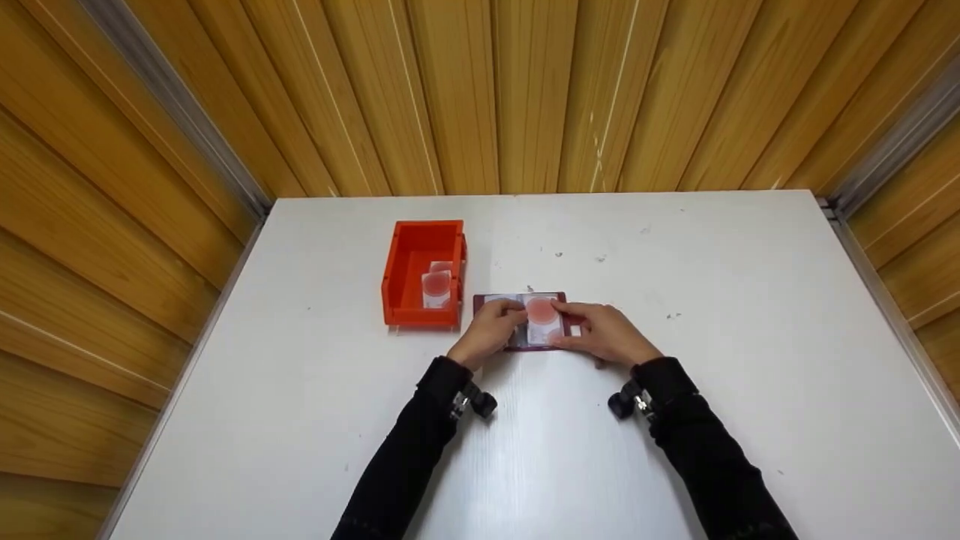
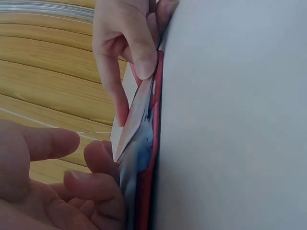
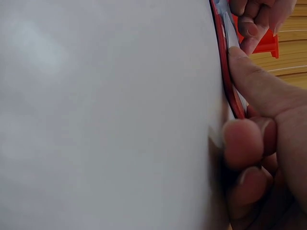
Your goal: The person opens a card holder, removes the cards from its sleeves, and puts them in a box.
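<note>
A dark red card holder with clear sleeves lies opened flat on the white table. A white card with a pink circle is over its right part, tilted against the sleeve in the left wrist view. My right hand pinches the card's right end, thumb on the near edge and forefinger on the far edge. Curled fingers of my left hand hold the lifted clear sleeve beside the card's left end. In the right wrist view, the right thumb touches the card; the other fingers curl below.
Left of the holder stands an orange-red bin with cards with pink circles inside. The white table meets wood-patterned walls at the back and sides. Both wrists wear black straps with small cameras.
</note>
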{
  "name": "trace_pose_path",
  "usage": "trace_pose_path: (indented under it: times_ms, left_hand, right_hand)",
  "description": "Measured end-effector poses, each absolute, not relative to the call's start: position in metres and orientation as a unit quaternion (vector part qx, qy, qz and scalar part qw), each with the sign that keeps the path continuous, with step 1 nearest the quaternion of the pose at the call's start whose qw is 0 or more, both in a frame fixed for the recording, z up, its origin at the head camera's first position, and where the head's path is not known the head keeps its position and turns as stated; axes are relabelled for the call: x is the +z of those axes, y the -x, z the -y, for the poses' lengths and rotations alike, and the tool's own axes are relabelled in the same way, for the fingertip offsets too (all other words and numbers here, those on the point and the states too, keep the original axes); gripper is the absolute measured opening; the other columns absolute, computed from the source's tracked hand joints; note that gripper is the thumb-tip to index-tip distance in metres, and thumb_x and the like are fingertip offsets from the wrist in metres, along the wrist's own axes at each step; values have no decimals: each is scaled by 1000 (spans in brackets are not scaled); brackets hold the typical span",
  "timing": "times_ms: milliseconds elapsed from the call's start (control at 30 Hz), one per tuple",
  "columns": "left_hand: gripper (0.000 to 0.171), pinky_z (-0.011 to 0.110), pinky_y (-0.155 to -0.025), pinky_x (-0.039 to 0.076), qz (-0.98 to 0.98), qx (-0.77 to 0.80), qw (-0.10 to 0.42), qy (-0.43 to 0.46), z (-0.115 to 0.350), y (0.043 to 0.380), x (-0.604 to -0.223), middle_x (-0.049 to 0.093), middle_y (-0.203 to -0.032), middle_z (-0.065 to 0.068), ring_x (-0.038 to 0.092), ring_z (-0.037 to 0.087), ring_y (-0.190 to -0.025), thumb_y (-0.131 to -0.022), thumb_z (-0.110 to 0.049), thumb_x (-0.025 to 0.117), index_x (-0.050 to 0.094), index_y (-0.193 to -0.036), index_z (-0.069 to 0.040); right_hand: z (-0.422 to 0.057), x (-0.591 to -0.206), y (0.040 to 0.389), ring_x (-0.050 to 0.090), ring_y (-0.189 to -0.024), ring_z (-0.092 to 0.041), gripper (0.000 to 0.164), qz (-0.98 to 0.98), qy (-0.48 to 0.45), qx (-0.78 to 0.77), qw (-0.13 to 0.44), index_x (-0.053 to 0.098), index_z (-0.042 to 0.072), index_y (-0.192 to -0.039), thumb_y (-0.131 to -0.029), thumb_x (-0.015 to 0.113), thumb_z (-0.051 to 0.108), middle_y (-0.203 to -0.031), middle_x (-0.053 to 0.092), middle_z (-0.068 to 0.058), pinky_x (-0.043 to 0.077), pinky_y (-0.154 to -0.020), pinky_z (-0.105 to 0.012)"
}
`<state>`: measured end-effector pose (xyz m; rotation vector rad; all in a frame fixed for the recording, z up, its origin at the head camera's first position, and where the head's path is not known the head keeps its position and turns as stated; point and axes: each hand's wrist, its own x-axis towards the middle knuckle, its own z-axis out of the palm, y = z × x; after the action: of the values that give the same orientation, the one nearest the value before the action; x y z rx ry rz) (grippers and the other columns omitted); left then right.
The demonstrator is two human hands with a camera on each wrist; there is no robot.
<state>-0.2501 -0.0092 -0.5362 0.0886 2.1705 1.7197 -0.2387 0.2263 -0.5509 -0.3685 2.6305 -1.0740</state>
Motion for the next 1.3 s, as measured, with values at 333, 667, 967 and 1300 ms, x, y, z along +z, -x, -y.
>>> trace_pose_path:
  times_ms: [333, 667, 967, 1300]
  left_hand:
    - [30, 20, -46, 30, -705, 678, 211, -7, 7, 252, -536, 66, -67, -3, 43, 6, -50, -103, -13, 52, 67, -106, 13]
    - [32, 20, -46, 40, -747, 630, 212, 0, 4, 250, -535, 58, -57, -2, 48, 7, -47, -103, -16, 53, 70, -96, 10]
    - [32, 20, -47, 37, -805, 554, 198, -78, -1, 248, -542, 57, -53, -5, 47, 8, -45, -104, -13, 52, 70, -83, 2]
    - [33, 20, -44, 34, -817, 538, 190, -78, -1, 250, -545, 57, -53, -3, 47, 8, -43, -106, -13, 51, 69, -83, 1]
  right_hand:
    - [-225, -550, 240, 51, -37, -14, 75, -907, 104, -378, 156, 53, 29, -153, -87, 82, 48, -60, 43, 4, 49, -42, -34]
    - [-226, -549, 238, 51, -37, -14, 75, -901, 100, -390, 161, 53, 28, -153, -87, 81, 49, -61, 46, 3, 50, -42, -34]
    - [-228, -551, 238, 50, -35, -13, 74, -900, 115, -392, 153, 52, 26, -153, -88, 81, 46, -59, 48, 2, 48, -40, -33]
    - [-228, -552, 238, 50, -35, -12, 75, -900, 117, -391, 151, 52, 26, -154, -88, 81, 47, -58, 48, 3, 48, -41, -34]
